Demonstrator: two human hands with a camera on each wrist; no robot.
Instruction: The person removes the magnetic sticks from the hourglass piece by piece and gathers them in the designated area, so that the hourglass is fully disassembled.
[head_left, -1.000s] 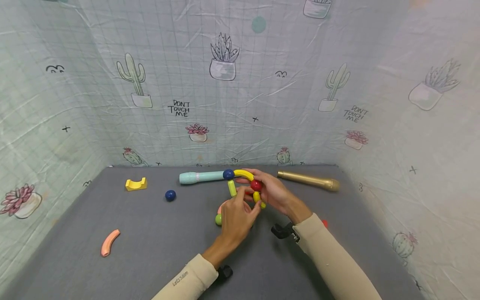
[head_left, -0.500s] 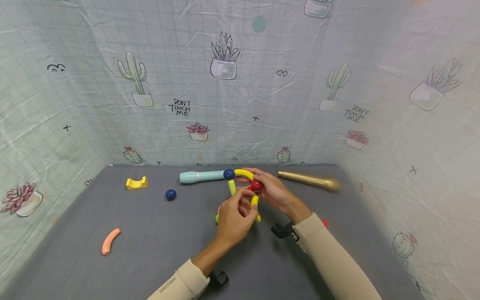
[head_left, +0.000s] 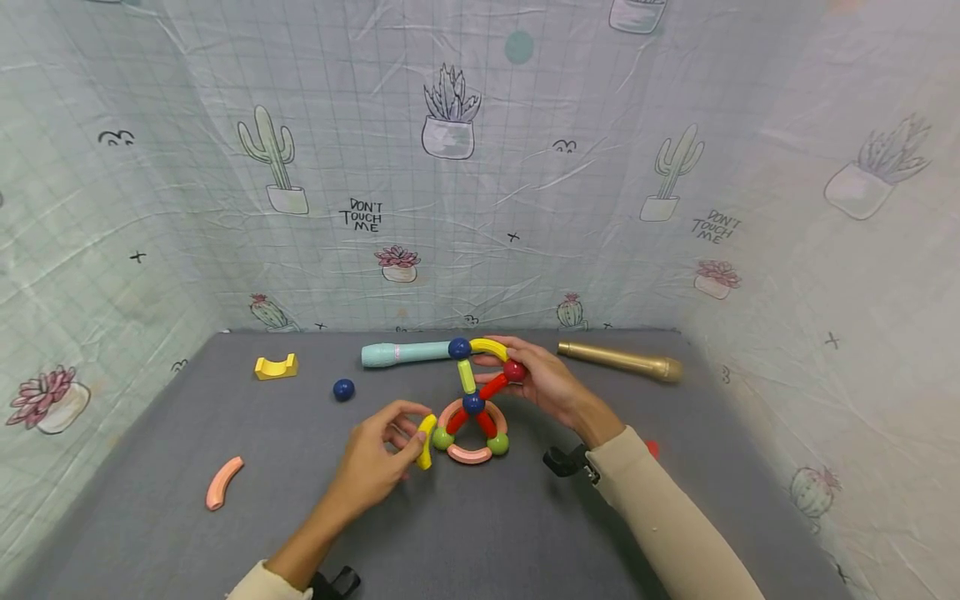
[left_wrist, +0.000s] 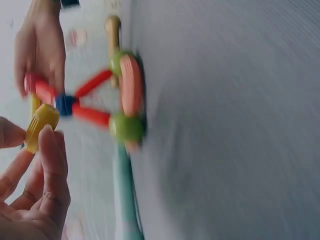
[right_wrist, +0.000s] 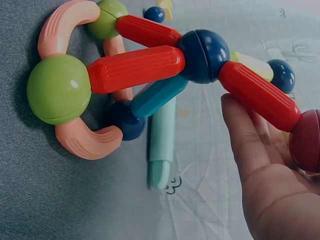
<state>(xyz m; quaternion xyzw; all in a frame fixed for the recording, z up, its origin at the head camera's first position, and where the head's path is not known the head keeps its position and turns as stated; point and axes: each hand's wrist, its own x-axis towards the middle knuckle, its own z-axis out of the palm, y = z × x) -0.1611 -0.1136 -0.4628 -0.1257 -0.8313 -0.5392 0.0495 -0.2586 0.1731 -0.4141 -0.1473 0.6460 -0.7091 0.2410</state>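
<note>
Toy structure [head_left: 472, 408]: rods and balls on a pink ring, mid-counter toward the rear edge. Right hand [head_left: 543, 382] grips its red ball; left hand [head_left: 375, 458] pinches a yellow rod [head_left: 426, 442].

The counter [head_left: 225, 542] is seen from above and in front by the head view. The toy [left_wrist: 100, 105] is framed close by both wrist views, sideways from the left, low from the right [right_wrist: 140, 65].

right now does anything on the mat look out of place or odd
Nothing looks broken or spilled. A few pieces lie loose, away from the toy figure: a blue ball, a pink curved piece and a yellow block.
</note>
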